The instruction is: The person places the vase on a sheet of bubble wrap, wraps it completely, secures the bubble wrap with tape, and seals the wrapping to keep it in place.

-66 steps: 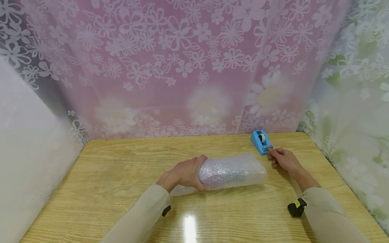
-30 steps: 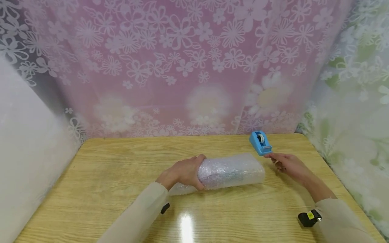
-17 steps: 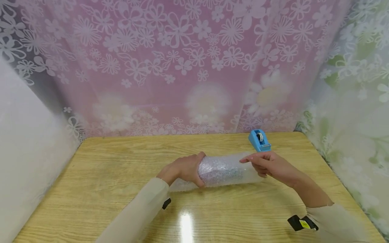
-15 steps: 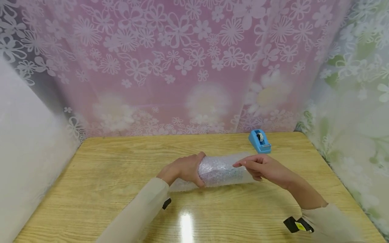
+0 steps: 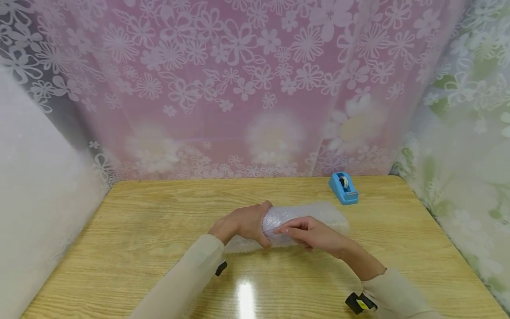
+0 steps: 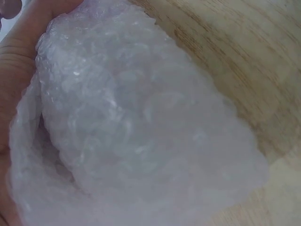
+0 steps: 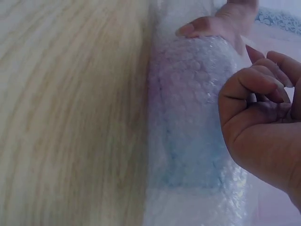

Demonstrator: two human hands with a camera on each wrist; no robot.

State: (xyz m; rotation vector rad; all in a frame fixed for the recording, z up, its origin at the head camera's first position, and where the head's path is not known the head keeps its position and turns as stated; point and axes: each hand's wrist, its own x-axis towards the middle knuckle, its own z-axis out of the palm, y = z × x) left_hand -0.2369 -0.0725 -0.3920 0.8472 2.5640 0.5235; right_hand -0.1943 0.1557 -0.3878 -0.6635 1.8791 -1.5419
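Observation:
A bubble-wrapped bundle lies across the table, with a purple and teal thing showing faintly through the layers in the right wrist view. My left hand grips the bundle from above near its left part, thumb on the near side. Beyond that hand, the loose folded end of the bubble wrap fills the left wrist view. Over the middle of the bundle, my right hand has its thumb and fingers pinched together, close to the left thumb. It appears to hold a piece of clear tape, which is hardly visible.
A blue tape dispenser with a white roll stands at the back right of the wooden table. Floral curtains hang behind the table and along the right side.
My right hand has left the front of the tape dispenser and moved left over the bundle, near my left hand. The left hand keeps its grip in the same place.

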